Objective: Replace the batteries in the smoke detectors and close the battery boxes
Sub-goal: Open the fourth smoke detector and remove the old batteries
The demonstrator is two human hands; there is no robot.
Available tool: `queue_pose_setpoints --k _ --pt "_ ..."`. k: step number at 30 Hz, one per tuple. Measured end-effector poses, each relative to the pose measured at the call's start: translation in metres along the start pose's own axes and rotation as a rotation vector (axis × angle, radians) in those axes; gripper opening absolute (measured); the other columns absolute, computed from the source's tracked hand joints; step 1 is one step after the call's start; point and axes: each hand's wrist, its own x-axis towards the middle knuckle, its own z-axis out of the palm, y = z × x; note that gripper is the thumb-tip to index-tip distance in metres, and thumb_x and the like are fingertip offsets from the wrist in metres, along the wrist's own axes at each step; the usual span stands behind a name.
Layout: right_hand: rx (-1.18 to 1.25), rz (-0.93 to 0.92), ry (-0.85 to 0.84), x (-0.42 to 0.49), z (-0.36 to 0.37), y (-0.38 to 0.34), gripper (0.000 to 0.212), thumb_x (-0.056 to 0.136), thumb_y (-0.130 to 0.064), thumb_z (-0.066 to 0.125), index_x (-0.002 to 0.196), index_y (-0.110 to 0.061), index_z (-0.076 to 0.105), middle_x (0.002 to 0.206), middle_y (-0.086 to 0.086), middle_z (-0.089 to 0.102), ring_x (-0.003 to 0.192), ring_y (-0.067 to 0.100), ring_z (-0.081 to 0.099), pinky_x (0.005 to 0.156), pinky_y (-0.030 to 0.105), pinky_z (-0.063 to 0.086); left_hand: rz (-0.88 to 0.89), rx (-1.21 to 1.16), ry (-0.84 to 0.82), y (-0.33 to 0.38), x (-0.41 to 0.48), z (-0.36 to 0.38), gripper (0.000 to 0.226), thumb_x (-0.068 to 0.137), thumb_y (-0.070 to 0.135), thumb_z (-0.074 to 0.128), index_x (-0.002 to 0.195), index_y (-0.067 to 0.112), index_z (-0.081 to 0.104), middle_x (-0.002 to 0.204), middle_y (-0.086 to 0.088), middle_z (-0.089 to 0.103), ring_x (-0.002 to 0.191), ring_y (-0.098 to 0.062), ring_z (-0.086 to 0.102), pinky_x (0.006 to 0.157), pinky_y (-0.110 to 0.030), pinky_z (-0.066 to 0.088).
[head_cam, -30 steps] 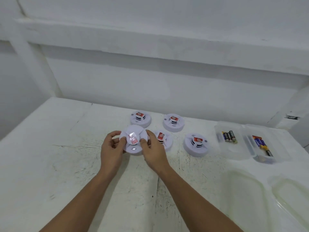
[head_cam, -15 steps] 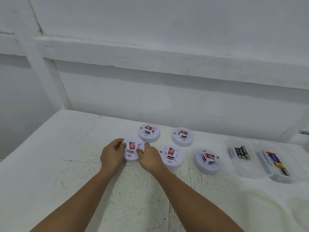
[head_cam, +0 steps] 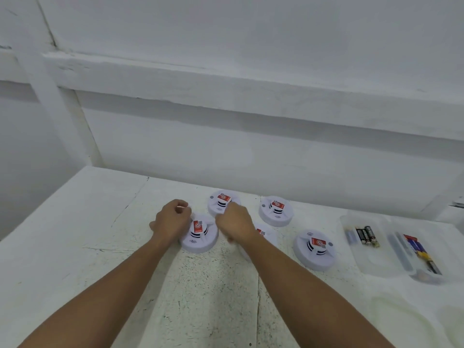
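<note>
Several white round smoke detectors with red labels lie on the white table (head_cam: 75,222). The front left detector (head_cam: 198,234) rests flat between my hands. My left hand (head_cam: 173,219) is curled in a loose fist at its left rim. My right hand (head_cam: 234,224) is curled just off its right side, slightly blurred, and holds nothing I can see. Another detector (head_cam: 262,233) is mostly hidden behind my right wrist. Others lie at the back left (head_cam: 222,202), back middle (head_cam: 276,210) and right (head_cam: 315,249). Black batteries (head_cam: 365,236) lie in a clear tray (head_cam: 364,262).
A second clear tray (head_cam: 426,277) at the far right holds purple and yellow batteries (head_cam: 416,249). Two translucent lids (head_cam: 401,317) lie at the table's front right. A white wall with a ledge (head_cam: 251,79) rises right behind the table.
The front left detector went from being held tilted above the table to lying flat on it. Both hands have let go and curled at its sides. The camera has tilted upward.
</note>
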Motion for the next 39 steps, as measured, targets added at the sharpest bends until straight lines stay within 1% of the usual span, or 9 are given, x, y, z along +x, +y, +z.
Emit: queue_pose_setpoints --k 4,6,9,12,17,21,25,35,39 --pt "-0.033 0.088 0.09 0.033 -0.019 -0.007 0.003 0.077 -0.006 0.045 0.079 -0.008 0.045 0.082 0.019 0.053 0.073 0.033 0.064 0.042 0.024 0.031 0.042 0.149 -0.229 0.028 0.03 0.008 0.029 0.087 0.034 0.054 0.115 0.024 0.056 0.116 -0.001 0.063 0.097 -0.025 0.06 0.085 -0.036 0.048" --pt "-0.025 0.157 0.045 0.041 -0.026 -0.01 0.015 0.084 -0.005 0.046 0.07 -0.007 0.043 0.071 0.018 0.056 0.053 0.03 0.064 0.04 0.024 0.038 0.044 0.171 -0.351 0.044 0.037 0.015 0.038 0.087 0.028 0.054 0.123 0.015 0.053 0.118 -0.008 0.061 0.099 -0.027 0.058 0.074 -0.03 0.045" --pt "0.055 0.296 -0.069 0.048 -0.031 -0.011 0.019 0.091 -0.006 0.044 0.072 -0.006 0.043 0.072 0.016 0.055 0.037 0.022 0.058 0.041 0.023 0.046 0.025 0.146 -0.395 0.06 0.041 0.024 0.007 0.088 0.017 0.051 0.081 0.016 0.049 0.081 -0.002 0.054 0.084 -0.025 0.051 0.064 -0.026 0.039" --pt "0.196 0.349 -0.079 0.055 -0.028 -0.009 0.014 0.092 -0.006 0.043 0.08 0.0 0.048 0.071 0.019 0.054 0.059 0.032 0.061 0.067 0.038 0.056 -0.014 0.083 -0.376 0.065 0.045 0.03 0.025 0.083 0.005 0.049 0.061 0.012 0.039 0.061 -0.005 0.041 0.058 -0.02 0.041 0.048 -0.024 0.028" --pt "0.469 0.364 -0.095 0.055 -0.037 -0.004 0.01 0.091 -0.004 0.046 0.1 -0.003 0.051 0.102 0.016 0.056 0.079 0.031 0.06 0.063 0.038 0.057 -0.056 -0.104 -0.347 0.064 0.047 0.03 0.012 0.084 0.006 0.047 0.076 0.006 0.055 0.07 -0.013 0.057 0.064 -0.027 0.053 0.063 -0.03 0.043" --pt "0.691 0.345 -0.059 0.044 -0.052 -0.004 0.009 0.093 -0.007 0.048 0.1 -0.004 0.053 0.085 0.014 0.056 0.075 0.027 0.056 0.08 0.046 0.055 -0.065 -0.346 -0.247 0.064 0.043 0.034 0.006 0.086 0.015 0.055 0.082 0.011 0.055 0.083 -0.011 0.061 0.075 -0.029 0.057 0.079 -0.042 0.053" --pt "0.844 0.26 0.024 0.026 -0.069 -0.005 0.016 0.095 -0.014 0.049 0.107 -0.005 0.054 0.105 0.017 0.058 0.088 0.03 0.056 0.074 0.045 0.053 -0.041 -0.496 -0.189 0.076 0.025 0.031 0.027 0.085 0.036 0.062 0.094 0.011 0.057 0.09 -0.012 0.067 0.09 -0.034 0.067 0.084 -0.05 0.055" --pt "0.907 0.084 0.15 -0.071 -0.105 0.054 0.013 0.094 -0.015 0.053 0.091 -0.003 0.051 0.1 0.019 0.06 0.085 0.032 0.063 0.08 0.045 0.056 0.23 -0.617 -0.263 0.09 -0.078 0.028 0.023 0.083 0.031 0.071 0.102 0.017 0.069 0.085 0.0 0.069 0.081 -0.009 0.066 0.075 -0.024 0.054" --pt "0.956 0.095 0.129 -0.113 -0.1 0.105 0.02 0.089 -0.003 0.057 0.074 -0.008 0.045 0.085 0.012 0.055 0.076 0.029 0.061 0.08 0.043 0.055 0.248 -0.679 -0.392 0.07 -0.127 0.044 0.025 0.077 0.007 0.075 0.102 0.006 0.069 0.093 -0.001 0.071 0.082 -0.004 0.067 0.071 -0.013 0.051"
